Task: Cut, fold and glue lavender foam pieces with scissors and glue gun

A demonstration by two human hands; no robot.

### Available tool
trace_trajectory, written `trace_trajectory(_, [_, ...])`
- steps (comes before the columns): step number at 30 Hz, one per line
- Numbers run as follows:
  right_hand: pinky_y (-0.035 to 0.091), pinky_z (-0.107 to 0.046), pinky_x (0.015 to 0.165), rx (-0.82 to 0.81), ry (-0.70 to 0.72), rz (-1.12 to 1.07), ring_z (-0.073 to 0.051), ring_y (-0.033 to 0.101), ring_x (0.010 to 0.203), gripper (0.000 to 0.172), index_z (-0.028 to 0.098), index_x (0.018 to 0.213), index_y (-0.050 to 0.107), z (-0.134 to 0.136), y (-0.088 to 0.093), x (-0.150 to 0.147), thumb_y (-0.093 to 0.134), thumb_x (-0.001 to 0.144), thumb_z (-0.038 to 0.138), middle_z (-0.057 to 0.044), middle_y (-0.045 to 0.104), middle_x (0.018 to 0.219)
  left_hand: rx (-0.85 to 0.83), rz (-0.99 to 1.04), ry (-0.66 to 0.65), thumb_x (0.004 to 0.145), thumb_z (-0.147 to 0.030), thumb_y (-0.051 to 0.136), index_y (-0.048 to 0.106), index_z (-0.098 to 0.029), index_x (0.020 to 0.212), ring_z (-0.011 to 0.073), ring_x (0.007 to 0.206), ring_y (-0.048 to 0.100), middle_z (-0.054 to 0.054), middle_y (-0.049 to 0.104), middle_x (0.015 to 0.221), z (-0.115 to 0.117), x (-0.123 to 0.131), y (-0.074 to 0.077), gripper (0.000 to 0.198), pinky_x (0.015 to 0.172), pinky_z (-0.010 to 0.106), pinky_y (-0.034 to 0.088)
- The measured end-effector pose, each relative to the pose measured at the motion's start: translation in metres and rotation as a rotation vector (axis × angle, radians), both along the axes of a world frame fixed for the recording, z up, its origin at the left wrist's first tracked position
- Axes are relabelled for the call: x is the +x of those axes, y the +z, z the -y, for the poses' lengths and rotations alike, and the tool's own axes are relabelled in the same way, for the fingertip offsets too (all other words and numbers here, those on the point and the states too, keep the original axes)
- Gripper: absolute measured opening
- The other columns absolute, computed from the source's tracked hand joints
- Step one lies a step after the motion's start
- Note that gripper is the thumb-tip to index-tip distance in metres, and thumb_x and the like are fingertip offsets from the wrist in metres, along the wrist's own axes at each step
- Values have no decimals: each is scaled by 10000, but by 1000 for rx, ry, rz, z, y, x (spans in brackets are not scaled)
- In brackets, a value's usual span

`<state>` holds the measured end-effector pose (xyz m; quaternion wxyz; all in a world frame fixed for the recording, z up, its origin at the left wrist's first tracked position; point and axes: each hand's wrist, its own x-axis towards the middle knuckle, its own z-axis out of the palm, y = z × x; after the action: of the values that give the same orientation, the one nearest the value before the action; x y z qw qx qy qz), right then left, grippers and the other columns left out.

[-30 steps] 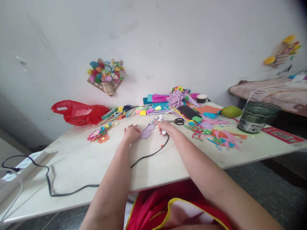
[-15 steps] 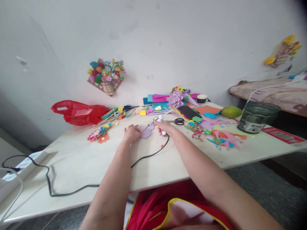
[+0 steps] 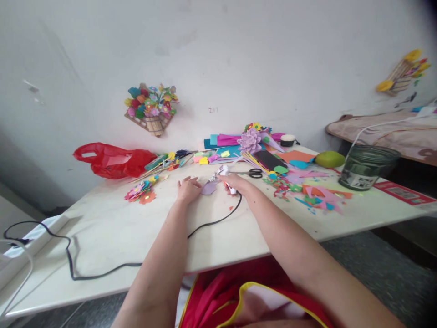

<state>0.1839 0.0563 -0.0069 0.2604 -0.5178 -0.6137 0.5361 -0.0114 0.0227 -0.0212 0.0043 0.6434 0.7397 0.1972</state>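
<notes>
My right hand (image 3: 232, 183) is wrapped round a white glue gun (image 3: 224, 171) with a black cord trailing from its handle. The gun's tip points left, over a light purple cut-out piece (image 3: 209, 187) lying on the table. At that piece's left edge rests my left hand (image 3: 189, 188), palm down with fingers spread, the fingertips seeming to touch the edge. Just beyond my right hand lie scissors (image 3: 255, 173) with black handles, blades pointing left. Part of the purple piece is hidden under the gun.
Colourful scraps (image 3: 317, 193) and a green glass jar (image 3: 368, 168) stand to the right. On the left are flower cut-outs (image 3: 139, 192), a red plastic bag (image 3: 116, 161) and a power strip (image 3: 37, 234). The black cord (image 3: 218, 222) crosses the table. A purple flower (image 3: 250, 140) sits behind.
The glue gun's tip has shifted slightly left and down over the purple piece, with my right hand following. My left hand has stayed almost still.
</notes>
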Motion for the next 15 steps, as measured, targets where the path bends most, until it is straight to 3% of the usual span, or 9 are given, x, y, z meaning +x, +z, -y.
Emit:
trace_trajectory(8, [355, -179, 310, 22, -33, -50, -83, 480, 348, 414, 139, 646, 494, -2, -4, 2, 529, 747, 539, 14, 506, 470, -102, 19, 46, 627, -349, 595, 655, -280, 729, 288, 1300, 221, -30, 421, 1342, 1, -18, 4, 137, 1014, 573, 137])
trace_trajectory(15, [364, -180, 319, 27, -29, -51, -81, 476, 356, 435, 132, 648, 519, -2, -4, 2, 521, 746, 556, 1, 516, 471, -131, 19, 29, 629, -371, 582, 660, -285, 733, 291, 1299, 223, -25, 414, 1349, 0, -18, 2, 156, 1012, 561, 158])
